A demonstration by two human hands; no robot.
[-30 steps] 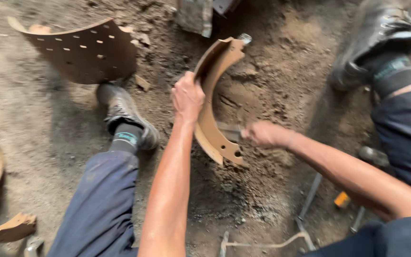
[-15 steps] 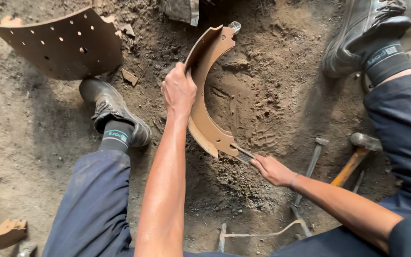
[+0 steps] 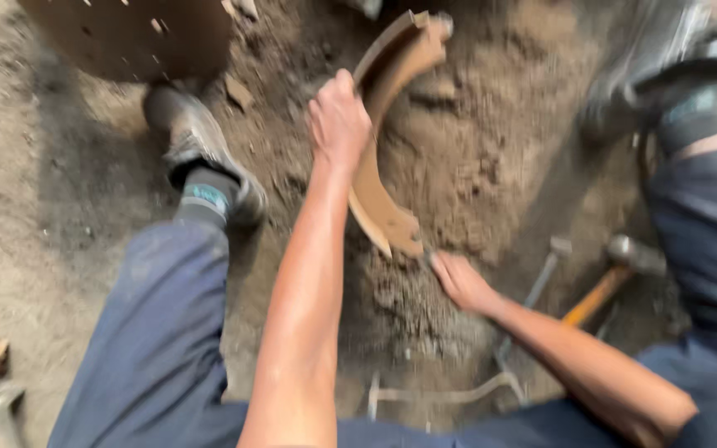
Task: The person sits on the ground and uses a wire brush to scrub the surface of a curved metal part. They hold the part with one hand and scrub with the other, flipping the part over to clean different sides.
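A curved, rusty brown brake shoe [image 3: 379, 199] stands on edge in the dirt. My left hand [image 3: 338, 120] is clamped around its upper middle, holding it upright. My right hand [image 3: 458, 280] is at the shoe's lower tip, fingers closed around a thin dark metal rod [image 3: 429, 259] that touches that end. The picture is blurred, so the rod shows only as a short stub.
A hammer with an orange handle [image 3: 599, 290] and a grey metal bar [image 3: 541, 278] lie right of my right hand. A perforated curved plate [image 3: 126, 33] is at top left. My shoes [image 3: 209, 170] [image 3: 674, 66] flank the shoe. A bent wire piece [image 3: 441, 396] lies near me.
My right hand has dropped from the shoe's lower middle to its bottom tip. My left hand kept its grip. The view has swung left and down, so the hammer shows.
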